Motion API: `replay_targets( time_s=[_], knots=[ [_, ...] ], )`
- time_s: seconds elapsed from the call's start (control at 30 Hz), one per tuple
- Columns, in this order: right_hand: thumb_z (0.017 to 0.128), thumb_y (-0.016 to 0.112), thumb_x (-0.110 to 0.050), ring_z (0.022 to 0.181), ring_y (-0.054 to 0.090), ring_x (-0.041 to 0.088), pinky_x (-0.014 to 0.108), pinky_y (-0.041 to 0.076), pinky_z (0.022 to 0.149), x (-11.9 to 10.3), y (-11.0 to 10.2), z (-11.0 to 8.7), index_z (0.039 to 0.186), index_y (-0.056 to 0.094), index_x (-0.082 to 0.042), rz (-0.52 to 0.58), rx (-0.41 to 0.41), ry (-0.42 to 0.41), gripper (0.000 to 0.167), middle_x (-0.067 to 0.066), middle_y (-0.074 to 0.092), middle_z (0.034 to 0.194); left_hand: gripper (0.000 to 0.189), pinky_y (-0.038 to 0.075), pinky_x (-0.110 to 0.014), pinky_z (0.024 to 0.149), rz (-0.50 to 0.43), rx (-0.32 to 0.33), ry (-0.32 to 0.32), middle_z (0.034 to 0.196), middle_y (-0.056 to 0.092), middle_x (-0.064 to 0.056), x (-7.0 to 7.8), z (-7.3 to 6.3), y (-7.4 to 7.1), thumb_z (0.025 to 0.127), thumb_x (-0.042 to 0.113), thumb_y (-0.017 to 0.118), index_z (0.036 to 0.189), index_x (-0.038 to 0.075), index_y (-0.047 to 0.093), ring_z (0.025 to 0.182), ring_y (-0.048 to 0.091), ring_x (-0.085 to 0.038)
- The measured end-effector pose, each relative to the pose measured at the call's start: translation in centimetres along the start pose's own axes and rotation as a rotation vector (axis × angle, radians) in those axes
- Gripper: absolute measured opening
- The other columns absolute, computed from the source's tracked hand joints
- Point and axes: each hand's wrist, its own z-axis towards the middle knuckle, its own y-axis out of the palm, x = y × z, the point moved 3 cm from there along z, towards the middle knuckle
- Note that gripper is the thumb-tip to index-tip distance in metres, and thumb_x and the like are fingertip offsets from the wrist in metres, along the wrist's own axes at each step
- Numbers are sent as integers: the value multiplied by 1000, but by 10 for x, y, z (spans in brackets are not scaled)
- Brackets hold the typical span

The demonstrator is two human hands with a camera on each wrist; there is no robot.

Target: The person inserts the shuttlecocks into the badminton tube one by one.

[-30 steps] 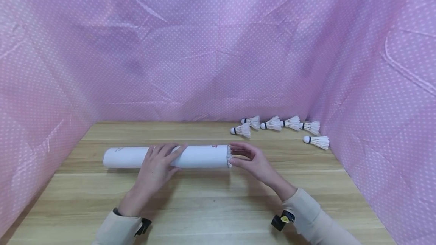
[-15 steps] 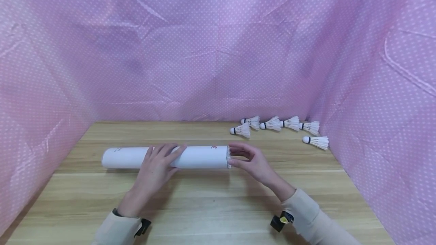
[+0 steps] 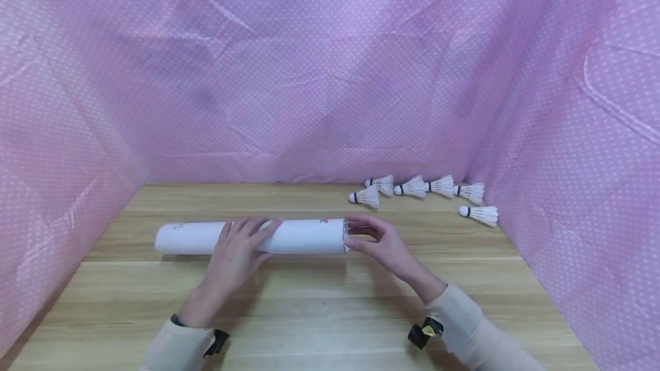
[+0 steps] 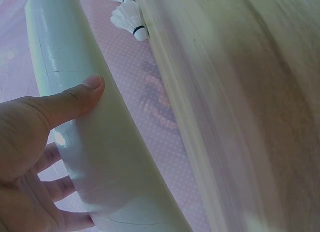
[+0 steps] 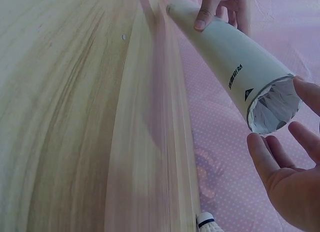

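A long white shuttlecock tube (image 3: 306, 237) lies crosswise in the head view, with some red print near its right end. My left hand (image 3: 237, 251) grips it round the middle; the thumb (image 4: 75, 99) lies along its near side in the left wrist view. At the tube's open right end is my right hand (image 3: 385, 248), fingers loosely curved and spread, fingertips right at the rim. Looking into that end, the right wrist view shows the feather skirt of a shuttlecock (image 5: 275, 109) inside, just within the rim. How deep the tube is filled stays hidden.
Several loose shuttlecocks (image 3: 411, 187) lie along the back right of the wooden table (image 3: 319, 319), one of them (image 3: 479, 214) a little nearer at the right edge. Pink dotted cloth (image 3: 309, 73) hangs behind and on both sides.
The right hand has shifted very slightly left against the tube's open end. The left hand, tube and loose shuttlecocks stay nearly where they were.
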Motion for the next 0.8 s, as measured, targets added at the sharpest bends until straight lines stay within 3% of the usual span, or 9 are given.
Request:
replay_targets(
  time_s=[0.2, 0.53, 0.8],
  knots=[
    [90, 77, -11, 124, 57, 36, 34, 56, 92, 0, 0, 0, 138, 57, 0, 8, -6, -4, 53, 14, 62, 131, 84, 34, -73, 104, 4, -2, 5, 134, 59, -13, 0, 0, 1, 70, 17, 93, 146, 24, 55, 122, 52, -42],
    [91, 77, -14, 123, 58, 33, 34, 56, 93, 0, 1, 0, 136, 61, -10, -3, 4, 21, 48, 11, 62, 132, 83, 32, -74, 105, -9, -3, -9, 134, 59, -13, 0, 1, 1, 70, 16, 93, 144, 23, 57, 123, 52, -42],
    [90, 76, -11, 122, 58, 34, 34, 55, 94, -1, 3, 0, 137, 59, -4, 26, 12, 9, 50, 15, 62, 131, 82, 32, -74, 104, -28, -4, -19, 134, 59, -13, 0, 1, 0, 70, 15, 93, 144, 22, 57, 123, 52, -42]
  ],
)
